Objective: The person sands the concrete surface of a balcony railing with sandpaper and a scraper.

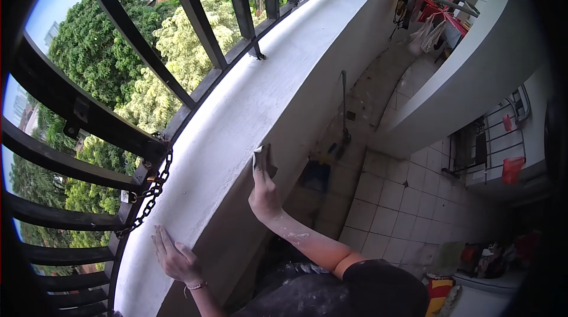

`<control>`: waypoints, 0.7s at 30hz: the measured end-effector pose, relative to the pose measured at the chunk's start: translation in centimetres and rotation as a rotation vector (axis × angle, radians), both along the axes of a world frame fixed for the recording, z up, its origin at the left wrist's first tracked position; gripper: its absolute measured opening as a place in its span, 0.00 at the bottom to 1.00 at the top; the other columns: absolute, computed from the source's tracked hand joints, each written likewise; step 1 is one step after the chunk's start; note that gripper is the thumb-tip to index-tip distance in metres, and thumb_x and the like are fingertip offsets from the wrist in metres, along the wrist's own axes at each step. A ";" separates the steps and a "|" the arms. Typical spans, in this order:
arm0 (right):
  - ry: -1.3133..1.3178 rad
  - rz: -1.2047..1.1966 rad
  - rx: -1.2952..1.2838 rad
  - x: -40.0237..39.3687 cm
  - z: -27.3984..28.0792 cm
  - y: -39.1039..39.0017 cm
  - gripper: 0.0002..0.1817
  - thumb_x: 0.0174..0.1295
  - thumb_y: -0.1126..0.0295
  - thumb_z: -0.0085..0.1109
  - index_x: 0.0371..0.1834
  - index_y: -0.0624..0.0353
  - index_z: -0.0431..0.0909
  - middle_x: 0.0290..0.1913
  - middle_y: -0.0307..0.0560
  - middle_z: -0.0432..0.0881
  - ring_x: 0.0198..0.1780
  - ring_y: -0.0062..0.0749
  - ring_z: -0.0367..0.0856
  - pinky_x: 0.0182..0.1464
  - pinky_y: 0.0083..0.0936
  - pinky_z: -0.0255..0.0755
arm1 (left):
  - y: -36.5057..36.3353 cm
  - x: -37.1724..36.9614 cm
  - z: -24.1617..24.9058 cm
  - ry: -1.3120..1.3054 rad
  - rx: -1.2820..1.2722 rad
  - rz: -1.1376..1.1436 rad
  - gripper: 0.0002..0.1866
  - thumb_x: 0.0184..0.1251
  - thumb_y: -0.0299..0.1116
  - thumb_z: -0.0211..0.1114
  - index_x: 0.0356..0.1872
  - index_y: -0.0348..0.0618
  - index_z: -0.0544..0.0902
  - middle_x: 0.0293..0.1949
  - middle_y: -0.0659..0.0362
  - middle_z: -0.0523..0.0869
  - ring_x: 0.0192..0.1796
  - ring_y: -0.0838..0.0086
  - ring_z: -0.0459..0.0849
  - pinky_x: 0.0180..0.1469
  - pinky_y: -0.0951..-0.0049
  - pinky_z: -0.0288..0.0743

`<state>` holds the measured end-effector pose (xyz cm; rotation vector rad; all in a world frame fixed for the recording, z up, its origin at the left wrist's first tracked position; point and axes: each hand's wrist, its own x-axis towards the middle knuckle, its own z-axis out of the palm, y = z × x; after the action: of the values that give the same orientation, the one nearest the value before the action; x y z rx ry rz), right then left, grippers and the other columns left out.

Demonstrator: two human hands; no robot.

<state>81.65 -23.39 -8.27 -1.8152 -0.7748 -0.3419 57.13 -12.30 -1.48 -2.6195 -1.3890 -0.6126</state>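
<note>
My right hand (264, 196) presses a folded piece of grey sandpaper (271, 166) against the inner edge of the white parapet wall (236, 116). Its fingers point up along the edge, and white dust coats the forearm. Lower down, my left hand (177, 261) lies on the parapet's top with its fingers stretched out and nothing visible in it. A bracelet (196, 286) circles that wrist.
Black railing bars (195, 15) run along the parapet's outer side, with a chain (157, 190) near my left hand. Down on the balcony floor are a long-handled tool (344, 110) and a blue dustpan-like object (315, 175). A white pillar (449, 74) stands to the right.
</note>
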 end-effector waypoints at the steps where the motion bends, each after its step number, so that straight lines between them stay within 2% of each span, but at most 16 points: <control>1: 0.095 -0.023 0.039 0.4 -1.2 0.8 0.38 0.62 0.91 0.44 0.80 0.75 0.53 0.79 0.80 0.56 0.80 0.72 0.54 0.80 0.50 0.59 | 0.1 0.0 0.0 -0.008 -0.001 -0.009 0.34 0.68 0.40 0.45 0.75 0.44 0.75 0.75 0.52 0.76 0.78 0.50 0.71 0.78 0.53 0.64; 2: 0.192 -0.042 0.075 1.4 -2.5 1.4 0.38 0.62 0.91 0.45 0.80 0.74 0.54 0.78 0.79 0.59 0.80 0.72 0.57 0.80 0.51 0.58 | 0.2 -0.1 -0.1 -0.013 -0.005 -0.015 0.34 0.68 0.40 0.45 0.75 0.44 0.75 0.74 0.52 0.77 0.78 0.50 0.71 0.78 0.53 0.64; 4: 0.248 -0.172 -0.007 5.9 -1.6 1.6 0.35 0.62 0.90 0.47 0.77 0.75 0.58 0.76 0.80 0.61 0.76 0.75 0.63 0.77 0.50 0.63 | 0.0 -0.2 0.0 -0.016 -0.007 -0.009 0.34 0.67 0.40 0.46 0.75 0.44 0.75 0.74 0.52 0.77 0.77 0.50 0.72 0.78 0.53 0.64; 6: 0.154 -0.309 -0.053 10.4 -1.8 1.7 0.34 0.61 0.90 0.49 0.75 0.73 0.61 0.72 0.80 0.68 0.71 0.74 0.70 0.73 0.48 0.68 | -0.1 0.1 -0.1 -0.015 0.007 0.011 0.34 0.66 0.39 0.47 0.74 0.43 0.76 0.74 0.52 0.77 0.77 0.50 0.72 0.78 0.53 0.64; 8: 0.381 -0.177 -0.024 13.9 0.8 -0.4 0.33 0.61 0.89 0.49 0.74 0.72 0.63 0.66 0.78 0.74 0.68 0.69 0.74 0.70 0.47 0.72 | 0.0 0.2 0.2 -0.021 0.017 0.007 0.34 0.66 0.38 0.48 0.74 0.43 0.76 0.74 0.52 0.77 0.76 0.50 0.73 0.78 0.53 0.64; 11: 0.374 -0.238 0.003 15.0 0.1 0.3 0.32 0.61 0.89 0.50 0.72 0.72 0.65 0.62 0.76 0.78 0.67 0.66 0.76 0.68 0.48 0.73 | -0.6 0.6 0.6 -0.038 0.003 0.009 0.34 0.65 0.37 0.49 0.74 0.43 0.76 0.74 0.53 0.77 0.76 0.50 0.73 0.78 0.53 0.64; 13: 0.247 -0.217 0.042 8.5 0.9 1.4 0.31 0.60 0.89 0.47 0.70 0.73 0.64 0.63 0.79 0.75 0.65 0.69 0.77 0.68 0.50 0.73 | -0.4 0.4 0.3 -0.047 0.015 0.005 0.34 0.64 0.36 0.50 0.74 0.43 0.76 0.74 0.53 0.78 0.76 0.50 0.73 0.78 0.53 0.65; 14: 0.342 -0.086 -0.050 4.6 0.2 1.5 0.35 0.60 0.89 0.46 0.75 0.75 0.59 0.71 0.83 0.67 0.72 0.72 0.69 0.73 0.49 0.70 | -0.4 0.5 0.3 -0.052 0.021 0.003 0.33 0.65 0.36 0.49 0.73 0.43 0.77 0.74 0.53 0.78 0.75 0.50 0.74 0.77 0.54 0.66; 15: 0.010 -0.137 0.005 0.4 -0.5 2.2 0.39 0.60 0.89 0.46 0.79 0.76 0.52 0.78 0.84 0.55 0.78 0.74 0.58 0.77 0.48 0.65 | -0.5 0.5 0.4 -0.055 0.027 0.000 0.32 0.66 0.36 0.49 0.73 0.43 0.77 0.74 0.52 0.78 0.75 0.50 0.74 0.76 0.54 0.67; 16: 0.110 0.007 0.034 -3.5 -0.5 1.8 0.42 0.60 0.89 0.46 0.81 0.77 0.47 0.81 0.83 0.45 0.81 0.74 0.50 0.80 0.47 0.61 | -0.5 0.4 0.5 -0.056 0.033 -0.006 0.32 0.67 0.36 0.48 0.72 0.43 0.77 0.73 0.52 0.78 0.75 0.50 0.75 0.75 0.54 0.68; 17: 0.107 0.016 -0.002 -5.5 -0.8 1.9 0.43 0.60 0.90 0.47 0.82 0.76 0.45 0.81 0.83 0.47 0.80 0.74 0.54 0.78 0.47 0.64 | -0.5 0.4 0.6 -0.055 0.031 -0.010 0.32 0.67 0.36 0.49 0.72 0.43 0.77 0.74 0.52 0.78 0.75 0.50 0.74 0.75 0.54 0.67; 19: 0.385 0.045 -0.174 -3.6 -0.5 2.1 0.42 0.64 0.88 0.47 0.82 0.77 0.42 0.81 0.84 0.44 0.82 0.73 0.49 0.82 0.48 0.56 | -0.5 0.2 0.5 -0.055 0.024 -0.017 0.32 0.66 0.36 0.49 0.72 0.43 0.77 0.74 0.52 0.78 0.75 0.50 0.74 0.76 0.54 0.67; 21: 0.270 -0.155 -0.214 -0.5 -2.3 3.4 0.46 0.59 0.90 0.52 0.82 0.74 0.42 0.79 0.83 0.50 0.78 0.73 0.57 0.77 0.48 0.64 | -0.4 0.0 0.3 -0.055 0.020 -0.020 0.33 0.64 0.36 0.50 0.73 0.43 0.77 0.73 0.52 0.78 0.75 0.51 0.74 0.77 0.53 0.65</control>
<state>81.15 -19.95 -10.59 -2.0767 -0.4982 -0.1117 57.15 -12.70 -1.17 -2.6230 -1.3651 -0.7026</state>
